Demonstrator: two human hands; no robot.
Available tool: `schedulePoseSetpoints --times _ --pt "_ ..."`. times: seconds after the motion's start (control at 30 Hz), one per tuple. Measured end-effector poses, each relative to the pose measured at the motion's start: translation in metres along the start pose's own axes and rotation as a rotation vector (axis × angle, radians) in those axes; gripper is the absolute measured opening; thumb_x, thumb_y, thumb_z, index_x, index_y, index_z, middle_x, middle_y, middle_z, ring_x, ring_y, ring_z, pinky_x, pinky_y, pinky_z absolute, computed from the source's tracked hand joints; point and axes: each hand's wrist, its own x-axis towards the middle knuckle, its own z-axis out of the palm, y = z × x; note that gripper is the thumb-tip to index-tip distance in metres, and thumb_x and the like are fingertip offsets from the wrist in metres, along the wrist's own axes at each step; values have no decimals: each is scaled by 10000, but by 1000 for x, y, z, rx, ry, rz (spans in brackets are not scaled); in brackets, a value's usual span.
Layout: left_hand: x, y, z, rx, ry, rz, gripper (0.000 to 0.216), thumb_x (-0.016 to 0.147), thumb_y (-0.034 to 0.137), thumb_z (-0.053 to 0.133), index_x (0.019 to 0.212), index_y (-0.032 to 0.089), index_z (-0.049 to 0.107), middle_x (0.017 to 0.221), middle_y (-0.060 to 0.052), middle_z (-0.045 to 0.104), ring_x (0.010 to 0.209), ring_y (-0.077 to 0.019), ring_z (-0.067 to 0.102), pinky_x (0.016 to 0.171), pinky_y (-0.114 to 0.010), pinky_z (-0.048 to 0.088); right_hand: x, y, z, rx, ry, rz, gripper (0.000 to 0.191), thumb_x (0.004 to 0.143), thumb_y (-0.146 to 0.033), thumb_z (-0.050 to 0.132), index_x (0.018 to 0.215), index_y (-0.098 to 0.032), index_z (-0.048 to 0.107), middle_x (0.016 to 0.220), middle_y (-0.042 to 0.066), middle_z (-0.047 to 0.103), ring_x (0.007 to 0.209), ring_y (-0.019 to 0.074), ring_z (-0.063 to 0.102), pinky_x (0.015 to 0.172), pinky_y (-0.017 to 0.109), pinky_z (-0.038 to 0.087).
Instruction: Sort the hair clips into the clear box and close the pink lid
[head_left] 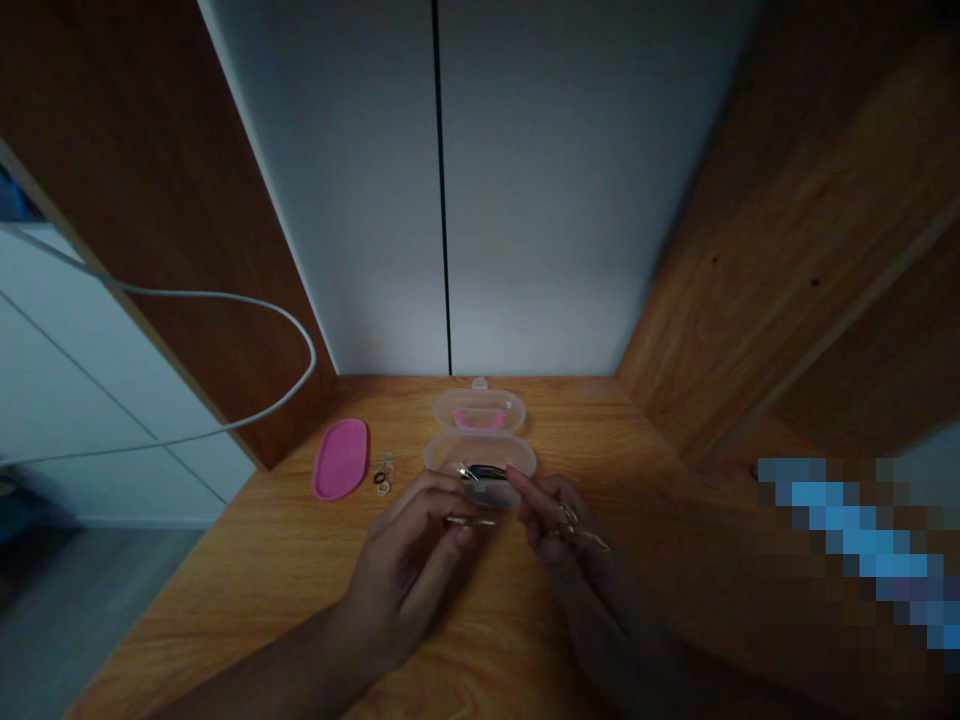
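A slender metallic piece lies roughly level in front of the open case, pinched between the thumb and fingers of the left hand, with its far end projecting toward the right. The right hand is closed about gold-toned wire-like pieces, which loop and protrude beyond the fingers; their exact form is too blurred to tell. Its index finger points toward the near right part of the case. Just beyond both hands, the translucent case base rests on the worktop, containing dark slender pieces and a few silvery ones, partly hidden by the fingers. The raised rounded lid lies open behind the base, toward the back panel, with a pink handle showing. To the left of the case is a loose group of small rings, among them a black ring and a pale ring; farther left, just beside them, sits a shallow pink tray. A white back panel with a dark vertical seam borders the worktop, flanked by wood-grained panels, and a pale cable curves across at left.
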Motion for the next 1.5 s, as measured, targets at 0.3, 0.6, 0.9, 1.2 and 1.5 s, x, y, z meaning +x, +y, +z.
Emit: schedulePoseSetpoints --times 0.3,0.6,0.9,1.2,1.5 --pt "-9 -5 4 7 76 -99 394 876 103 653 1231 255 576 859 4 671 752 -112 630 726 -205 532 2 2 1 82 -111 64 361 1006 -472 412 899 -253 678 834 39 601 835 210 575 806 329 477" --pt "-9 -4 6 -41 68 -35 463 853 49 625 1271 224 532 826 -6 664 708 -114 636 688 -227 551 5 -3 3 98 -186 102 533 996 -600 323 874 -222 679 699 -4 496 681 161 482 657 283 393" --pt "-7 3 3 24 58 71 397 810 17 640 1165 182 575 812 -29 685 676 -129 652 621 -232 551 6 4 0 191 -203 227 600 971 -641 339 882 -192 727 634 -13 451 619 142 447 621 273 377" --pt "5 13 -3 89 -26 188 291 804 -16 608 1033 150 679 810 -58 716 681 -131 653 596 -227 527 -1 13 2 252 -114 303 543 972 -609 364 870 -181 682 655 4 514 649 157 482 666 294 409" --pt "4 16 -4 116 -33 198 435 733 37 686 1157 130 657 862 -72 727 715 -154 667 647 -270 584 10 1 -2 265 -151 173 480 951 -547 509 665 -175 608 637 -16 490 627 120 455 606 238 373"
